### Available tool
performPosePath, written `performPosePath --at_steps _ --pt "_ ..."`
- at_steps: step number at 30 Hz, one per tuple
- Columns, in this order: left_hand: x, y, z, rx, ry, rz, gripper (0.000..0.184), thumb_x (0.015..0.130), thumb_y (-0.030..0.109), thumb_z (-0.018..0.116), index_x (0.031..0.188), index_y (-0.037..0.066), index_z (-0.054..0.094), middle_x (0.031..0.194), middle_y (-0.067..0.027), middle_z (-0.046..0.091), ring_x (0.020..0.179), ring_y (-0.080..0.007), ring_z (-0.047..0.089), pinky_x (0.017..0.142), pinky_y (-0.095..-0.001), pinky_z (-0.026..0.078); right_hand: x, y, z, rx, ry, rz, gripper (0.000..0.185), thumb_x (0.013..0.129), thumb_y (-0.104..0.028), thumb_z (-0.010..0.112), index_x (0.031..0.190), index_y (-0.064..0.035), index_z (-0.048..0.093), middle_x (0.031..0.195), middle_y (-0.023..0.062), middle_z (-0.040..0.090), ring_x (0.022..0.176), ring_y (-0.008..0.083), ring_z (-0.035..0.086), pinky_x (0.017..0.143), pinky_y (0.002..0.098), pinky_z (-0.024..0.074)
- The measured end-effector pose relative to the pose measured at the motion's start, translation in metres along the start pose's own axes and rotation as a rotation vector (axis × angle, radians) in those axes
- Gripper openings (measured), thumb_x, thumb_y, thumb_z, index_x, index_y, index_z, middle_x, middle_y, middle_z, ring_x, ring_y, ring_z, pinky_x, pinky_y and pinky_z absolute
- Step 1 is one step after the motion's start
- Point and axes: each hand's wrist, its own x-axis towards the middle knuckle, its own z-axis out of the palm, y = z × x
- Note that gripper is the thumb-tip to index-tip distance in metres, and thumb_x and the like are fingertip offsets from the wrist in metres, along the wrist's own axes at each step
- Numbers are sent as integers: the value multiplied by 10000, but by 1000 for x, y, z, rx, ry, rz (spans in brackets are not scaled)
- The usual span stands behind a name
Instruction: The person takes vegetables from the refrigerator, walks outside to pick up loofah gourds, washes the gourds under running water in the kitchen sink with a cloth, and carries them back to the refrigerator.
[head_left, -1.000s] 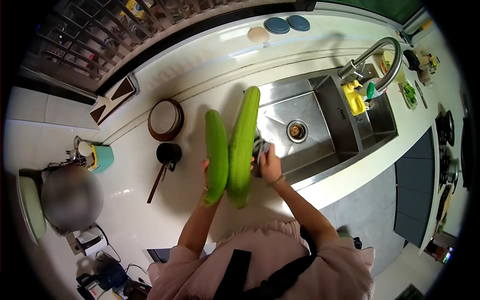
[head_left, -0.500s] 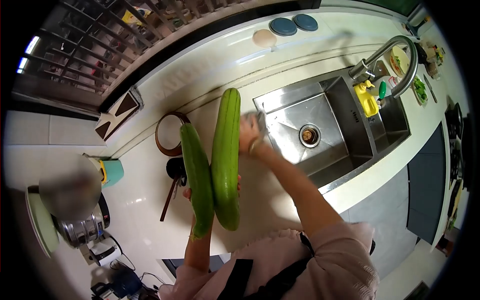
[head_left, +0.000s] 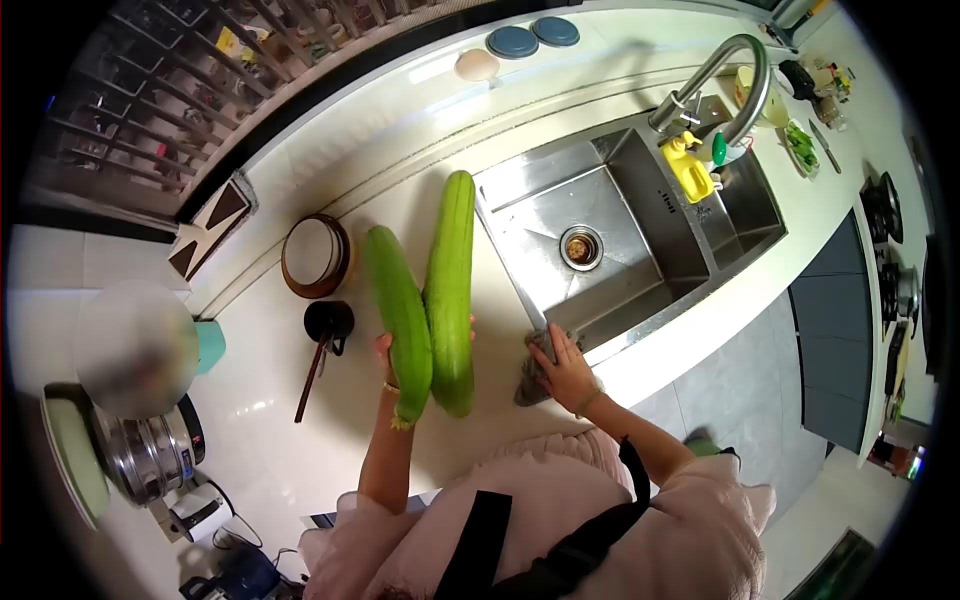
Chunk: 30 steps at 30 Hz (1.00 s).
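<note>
Two long green gourds lie side by side in my left hand [head_left: 386, 350], raised over the white counter. The larger gourd [head_left: 452, 290] is on the right, ribbed and almost upright in view; the smaller gourd [head_left: 402, 315] leans against it on the left. My left fingers wrap around them from below, mostly hidden behind them, with tips showing at both sides. My right hand [head_left: 567, 370] presses a crumpled grey rag [head_left: 533, 382] onto the counter beside the near left corner of the steel sink [head_left: 560, 205].
Left of the gourds are a round brown-rimmed container [head_left: 312, 255] and a black cup [head_left: 328, 320] with chopsticks. A faucet [head_left: 755, 85] arches over the sink, beside a yellow soap bottle [head_left: 688, 170]. A plate of greens [head_left: 800, 148] and a knife [head_left: 826, 147] lie farther right.
My right hand has moved the rag toward me along the sink's left side to its near corner. My left hand still holds the gourds, and the view has shifted.
</note>
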Motion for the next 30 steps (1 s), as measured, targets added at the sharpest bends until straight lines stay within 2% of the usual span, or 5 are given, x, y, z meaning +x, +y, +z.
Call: performPosePath --at_steps 6,10,14,22,30 --pt "-29 -10 -47 201 249 -9 583 695 370 537 1139 7 425 1036 -165 513 914 -287 518 776 -381 435 -15 24 -10 355 292 -28 505 709 54 438 1184 -112 406 1041 193 522 897 330 539 688 335 467" --pt "-42 2 -40 583 325 -184 404 737 254 525 1034 -18 497 937 -104 569 860 -198 543 742 -301 438 -30 12 -39 718 270 396 295 752 -24 493 1045 -49 468 939 183 537 830 333 537 664 350 445" --pt "-35 2 -34 836 310 -264 411 733 212 546 1074 -3 468 943 -75 556 869 -188 530 737 -285 428 -54 41 -9 274 460 227 234 683 -14 542 918 -16 539 973 188 471 881 338 478 760 379 405" --pt "-25 -61 9 2373 566 -336 1108 464 344 741 1331 282 54 1148 -270 314 1005 -406 390 831 -501 320 -63 4 -27 2 347 29 506 616 -57 580 1112 -54 478 1065 209 432 923 343 427 818 398 359" --pt "-44 -67 3 2258 638 -218 1172 430 457 756 1335 225 49 1294 -240 195 1160 -416 242 884 -566 226 -31 26 -7 227 497 66 304 626 48 535 920 -28 557 888 156 500 890 320 459 784 371 377"
